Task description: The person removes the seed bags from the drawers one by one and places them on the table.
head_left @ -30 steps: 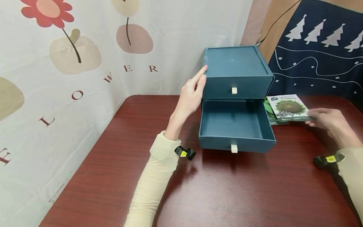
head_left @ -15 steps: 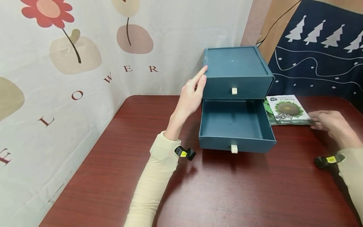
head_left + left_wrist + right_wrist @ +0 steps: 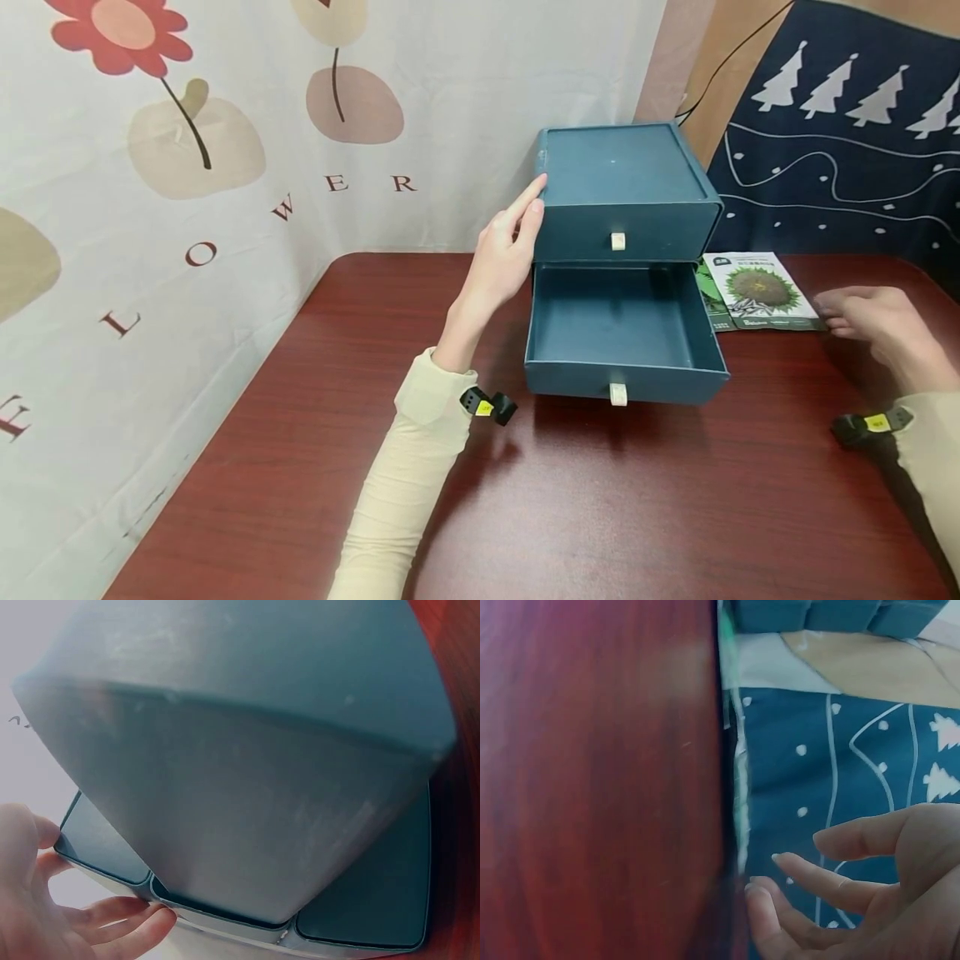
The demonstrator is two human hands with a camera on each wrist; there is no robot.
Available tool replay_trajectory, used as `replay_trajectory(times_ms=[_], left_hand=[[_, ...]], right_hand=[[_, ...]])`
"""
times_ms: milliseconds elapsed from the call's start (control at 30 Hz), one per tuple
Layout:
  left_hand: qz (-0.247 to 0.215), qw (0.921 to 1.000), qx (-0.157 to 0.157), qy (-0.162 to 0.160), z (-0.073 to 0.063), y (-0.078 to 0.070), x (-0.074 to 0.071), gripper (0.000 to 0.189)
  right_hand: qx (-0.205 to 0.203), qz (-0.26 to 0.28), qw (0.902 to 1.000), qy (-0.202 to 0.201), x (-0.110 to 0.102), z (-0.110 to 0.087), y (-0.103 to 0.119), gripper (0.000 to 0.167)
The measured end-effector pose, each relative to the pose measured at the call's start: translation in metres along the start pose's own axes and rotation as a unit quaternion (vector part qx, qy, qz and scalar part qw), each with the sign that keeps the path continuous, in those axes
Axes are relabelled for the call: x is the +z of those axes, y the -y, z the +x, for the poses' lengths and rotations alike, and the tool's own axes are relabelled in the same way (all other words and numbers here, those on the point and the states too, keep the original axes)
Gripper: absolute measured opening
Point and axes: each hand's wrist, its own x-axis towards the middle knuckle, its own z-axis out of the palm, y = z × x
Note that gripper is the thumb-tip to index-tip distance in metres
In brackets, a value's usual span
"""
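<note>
Pale cloth printed with flowers [image 3: 465,83] hangs at upper left, behind a glossy red-brown wooden table [image 3: 300,467]. Right of centre stands a blue, box-shaped two-drawer cabinet [image 3: 618,162], its lower drawer [image 3: 570,379] pulled out. A person's left hand [image 3: 498,254] rests, index finger extended, against its left side, not gripping. At far right, the loosely curved right hand [image 3: 873,317] holds nothing, beside a flat white packet picturing a spiky round flower head [image 3: 761,287]; whether they touch, I can't tell. That packet overlaps a green packet [image 3: 708,292] against the cabinet. To my mind, a careless nudge could slide them apart.
</note>
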Motion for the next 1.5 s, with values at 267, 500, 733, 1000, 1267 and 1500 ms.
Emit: replay_trajectory(times_ms=[267, 500, 733, 1000, 1267, 1500], left_hand=[[-0.002, 0.9999, 0.009, -0.007, -0.001, 0.002, 0.000, 0.046], [-0.002, 0.9999, 0.011, -0.007, -0.001, 0.001, 0.001, 0.046], [-0.004, 1.0000, 0.004, -0.001, -0.001, -0.002, 0.000, 0.046], [-0.009, 1.0000, -0.001, 0.002, -0.002, -0.001, 0.000, 0.046], [-0.010, 0.9999, 0.000, 0.002, -0.002, -0.001, 0.000, 0.046], [-0.010, 1.0000, 0.003, 0.000, -0.001, -0.001, 0.001, 0.046]], right_hand=[[-0.042, 0.035, 0.9985, 0.006, -0.005, -0.014, 0.024, 0.064], [-0.076, 0.032, 0.9966, -0.005, 0.001, -0.033, 0.055, 0.050], [-0.117, 0.047, 0.9920, -0.007, 0.007, -0.054, 0.080, 0.027], [-0.155, 0.051, 0.9865, -0.004, 0.013, -0.079, 0.099, 0.014], [-0.201, 0.042, 0.9787, 0.007, 0.019, -0.104, 0.109, 0.026], [-0.227, 0.080, 0.9704, 0.025, 0.026, -0.125, 0.121, 0.015]])
